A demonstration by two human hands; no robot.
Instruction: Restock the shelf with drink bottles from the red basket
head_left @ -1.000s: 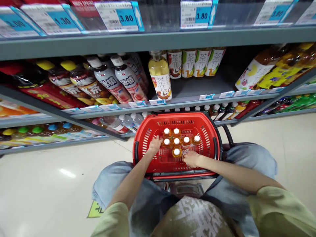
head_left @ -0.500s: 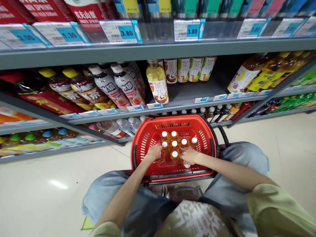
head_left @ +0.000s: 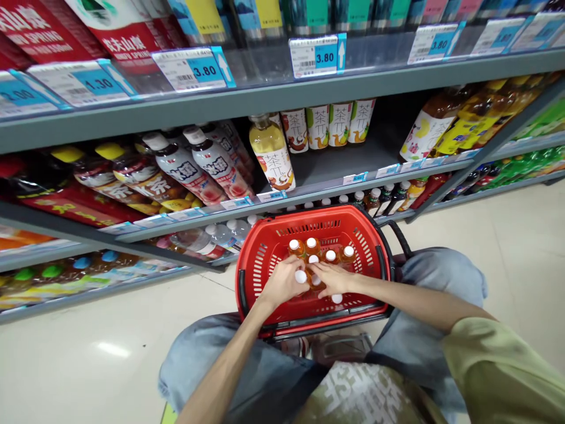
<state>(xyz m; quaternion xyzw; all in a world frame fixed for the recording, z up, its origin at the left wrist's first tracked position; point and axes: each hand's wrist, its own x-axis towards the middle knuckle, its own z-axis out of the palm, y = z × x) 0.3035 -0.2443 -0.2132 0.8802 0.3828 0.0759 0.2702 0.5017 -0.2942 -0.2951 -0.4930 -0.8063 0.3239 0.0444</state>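
Note:
A red shopping basket (head_left: 260, 300) with black handles sits between my knees. Several amber drink bottles stand in it, white caps up; one bottle (head_left: 348, 253) is near the right end. My left hand (head_left: 282, 281) is closed around a bottle whose white cap (head_left: 301, 277) shows between thumb and fingers. That bottle's body is mostly hidden by the hand. My right hand (head_left: 334, 278) reaches in from the right, fingers stretched apart over the middle bottles and touching near a cap. Another white cap (head_left: 336, 298) shows just below my right hand.
Ahead is a grey drinks shelf (head_left: 247, 100). A pale yellow tea bottle (head_left: 272, 154) stands at its front, with tea cartons (head_left: 318, 126) behind. Peach drink bottles (head_left: 212, 165) stand to the left. A black basket handle (head_left: 401, 238) sticks out on the right.
My left hand has moved right and slightly up with a bottle, toward the middle ones. My right hand has moved left from the lower right bottle, its fingers now spread. The view has tilted slightly.

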